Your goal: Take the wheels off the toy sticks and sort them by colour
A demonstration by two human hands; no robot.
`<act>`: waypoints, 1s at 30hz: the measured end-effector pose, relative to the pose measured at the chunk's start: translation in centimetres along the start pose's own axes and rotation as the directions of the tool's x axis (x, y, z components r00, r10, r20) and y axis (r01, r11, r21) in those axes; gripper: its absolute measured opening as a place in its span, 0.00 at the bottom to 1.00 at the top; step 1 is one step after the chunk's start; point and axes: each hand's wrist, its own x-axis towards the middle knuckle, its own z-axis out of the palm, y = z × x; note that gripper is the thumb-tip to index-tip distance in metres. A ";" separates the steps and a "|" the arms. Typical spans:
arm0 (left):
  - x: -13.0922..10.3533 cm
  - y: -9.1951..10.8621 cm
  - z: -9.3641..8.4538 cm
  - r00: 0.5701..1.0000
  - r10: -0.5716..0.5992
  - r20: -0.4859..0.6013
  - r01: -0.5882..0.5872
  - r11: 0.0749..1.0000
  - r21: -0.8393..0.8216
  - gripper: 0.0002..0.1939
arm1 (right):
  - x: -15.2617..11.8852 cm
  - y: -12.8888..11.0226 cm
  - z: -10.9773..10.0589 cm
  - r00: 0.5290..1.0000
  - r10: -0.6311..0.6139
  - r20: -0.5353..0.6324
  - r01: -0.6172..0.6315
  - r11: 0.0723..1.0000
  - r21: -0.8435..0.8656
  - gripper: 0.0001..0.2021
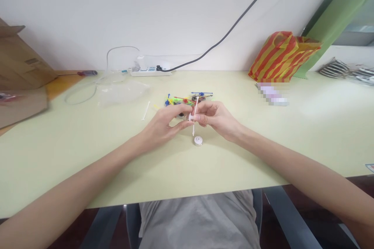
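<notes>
My left hand (169, 123) and my right hand (217, 120) meet above the middle of the table. Between their fingertips is a small white piece (191, 117), pinched from both sides. A thin white rod with arrow-like ends (196, 106) runs through the fingers of my right hand, slanting down toward me. Just below it, a round white disc-like part (198, 141) lies on the table. Behind the hands is a pile of small coloured parts (201, 94) in blue, red, yellow, green and black, partly hidden by my fingers. Another white rod (146, 110) lies to the left.
Clear plastic bags (124, 92) and a power strip (150, 71) with a black cable are at the back. A cardboard box (23, 60) stands left, a striped bag (282, 58) back right. A screwdriver (87, 73) lies back left.
</notes>
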 end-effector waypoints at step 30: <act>0.5 -1.3 -0.3 0.944 0.291 0.157 -0.314 0.938 0.145 0.13 | -0.4 0.1 0.4 0.985 0.027 0.170 -0.030 1.000 0.010 0.21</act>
